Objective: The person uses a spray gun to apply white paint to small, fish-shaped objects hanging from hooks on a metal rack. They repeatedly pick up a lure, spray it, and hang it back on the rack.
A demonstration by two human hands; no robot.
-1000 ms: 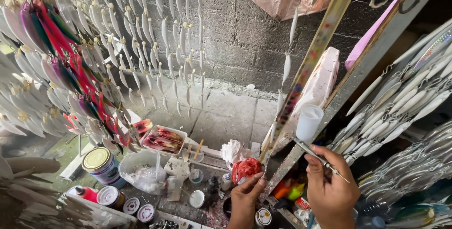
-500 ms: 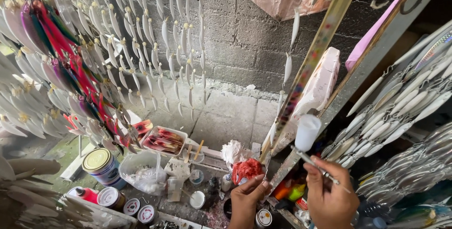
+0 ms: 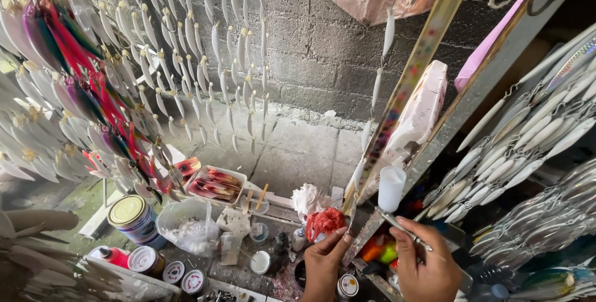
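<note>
My left hand [image 3: 324, 266] is low in the middle and grips a red-stained crumpled rag [image 3: 325, 222] at its fingertips. My right hand [image 3: 424, 265] pinches a thin metal tool [image 3: 397, 224] whose tip points up toward a small white plastic cup [image 3: 391, 188] on a slanted rack rail. A slim white lure [image 3: 357, 176] hangs right beside the rag. Many white fish-shaped lure bodies [image 3: 186, 78] dangle on hooks to the left, with several painted red, pink and green ones [image 3: 68, 60] among them.
Below sit paint tins [image 3: 133, 218], small lidded jars [image 3: 183, 274], a clear tub [image 3: 186, 227], a tray of red-painted lures [image 3: 214, 185] and brushes. A grey block wall [image 3: 323, 54] is behind. Silvery finished lures [image 3: 528, 147] fill racks at right.
My right hand with the thin tool has slid slightly lower and left under the white cup. My left hand stays on the red rag.
</note>
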